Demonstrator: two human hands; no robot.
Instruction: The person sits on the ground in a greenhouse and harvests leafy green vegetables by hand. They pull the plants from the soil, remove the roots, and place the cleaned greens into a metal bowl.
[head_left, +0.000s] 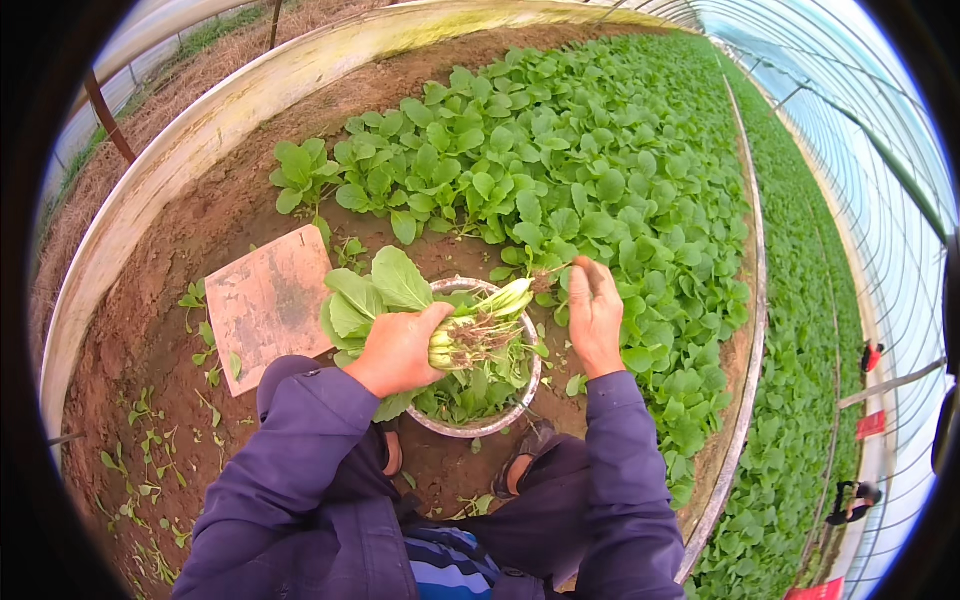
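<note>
My left hand (401, 349) grips a bunch of leafy greens (360, 296) by the stems. Broad leaves stick out on its left; pale stalk bases and soil-covered roots point right. One plant (510, 298) juts out beyond the others, roots outward. Just right of those roots, the thumb and forefinger of my right hand (598, 319) pinch a thin brownish strand (556, 268). Below the bunch stands a round bucket (535, 375) with a worn rim, holding loose green leaves (469, 397). My left hand and the bunch hide part of the bucket.
A worn reddish board (259, 311) lies on the soil at left. Dense leafy greens (585, 172) grow ahead and right, bordered by a pale pipe-like edge (756, 315). Pulled seedlings (150, 450) litter the ground. Another person (853, 501) is at far right inside the plastic tunnel.
</note>
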